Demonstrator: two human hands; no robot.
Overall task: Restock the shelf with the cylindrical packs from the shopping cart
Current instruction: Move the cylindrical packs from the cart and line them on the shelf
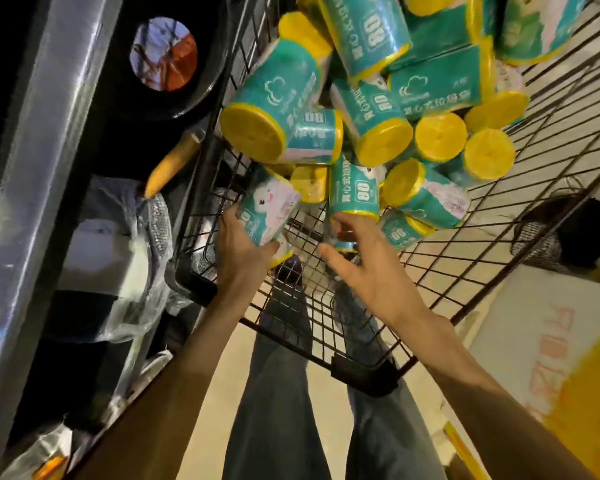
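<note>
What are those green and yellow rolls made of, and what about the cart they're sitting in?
The cylindrical packs look like rolled yellow plastic film, judging by the ends, wrapped in a glossy teal printed label that catches the light; what is inside cannot be told. The shopping cart looks like dark coated metal wire, a thin grid you can see through, with black, probably plastic, corner pieces.

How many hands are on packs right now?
1: the left hand grips a pack at the cart's near end; the right hand reaches, open, toward another.
</note>
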